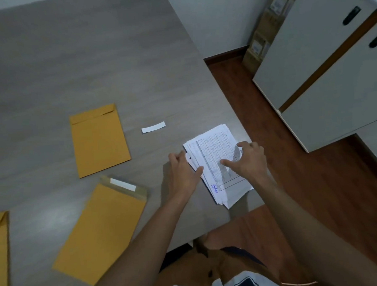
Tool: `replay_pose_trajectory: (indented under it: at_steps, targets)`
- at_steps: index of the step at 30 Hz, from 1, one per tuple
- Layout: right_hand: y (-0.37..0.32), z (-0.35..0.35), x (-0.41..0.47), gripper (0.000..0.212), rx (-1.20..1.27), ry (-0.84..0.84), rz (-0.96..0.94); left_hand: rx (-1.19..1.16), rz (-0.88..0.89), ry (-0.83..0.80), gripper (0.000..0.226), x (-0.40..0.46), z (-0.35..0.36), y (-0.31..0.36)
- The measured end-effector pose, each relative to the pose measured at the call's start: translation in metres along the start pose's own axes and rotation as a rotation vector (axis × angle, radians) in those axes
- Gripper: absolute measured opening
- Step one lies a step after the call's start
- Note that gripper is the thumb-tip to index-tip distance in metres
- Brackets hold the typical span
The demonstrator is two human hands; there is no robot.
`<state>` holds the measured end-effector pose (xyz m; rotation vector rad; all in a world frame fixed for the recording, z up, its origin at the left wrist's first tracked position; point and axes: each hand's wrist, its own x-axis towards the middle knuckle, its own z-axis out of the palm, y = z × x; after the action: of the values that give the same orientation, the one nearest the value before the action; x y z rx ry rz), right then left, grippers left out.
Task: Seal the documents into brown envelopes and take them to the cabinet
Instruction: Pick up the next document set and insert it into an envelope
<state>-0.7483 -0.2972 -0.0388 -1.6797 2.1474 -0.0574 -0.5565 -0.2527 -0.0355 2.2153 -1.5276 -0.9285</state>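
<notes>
Both hands are on the papers [217, 161] at the table [91, 60] corner, left hand [184, 171] pinching the edge, right hand [247, 159] spread flat on top, so a sloppy lift could fan that uneven stack onto the floor.

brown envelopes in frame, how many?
3. One envelope lies flat at table centre-left, flap folded down. A second envelope sits nearer the person, flap open with its white strip on. A third envelope is cut off by the left edge; more may lie out of view.
</notes>
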Motion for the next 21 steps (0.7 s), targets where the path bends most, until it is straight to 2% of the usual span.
replay_pose_trajectory:
  at_steps: [4, 12, 18, 21]
  targets:
    - [0.004, 0.005, 0.004, 0.089, -0.020, -0.023, -0.032, 0.056, -0.013, 0.001, 0.069, 0.026, 0.004, 0.002]
    - [0.007, 0.008, 0.007, 0.087, 0.016, -0.014, -0.054, 0.083, 0.028, 0.020, 0.075, 0.045, 0.011, 0.000]
    - [0.008, 0.011, 0.008, 0.086, 0.009, -0.013, -0.053, 0.037, 0.067, 0.072, 0.058, 0.049, 0.014, 0.002]
    - [0.008, 0.010, 0.008, 0.087, 0.004, -0.010, -0.057, -0.045, 0.026, 0.064, 0.050, 0.050, 0.014, 0.004]
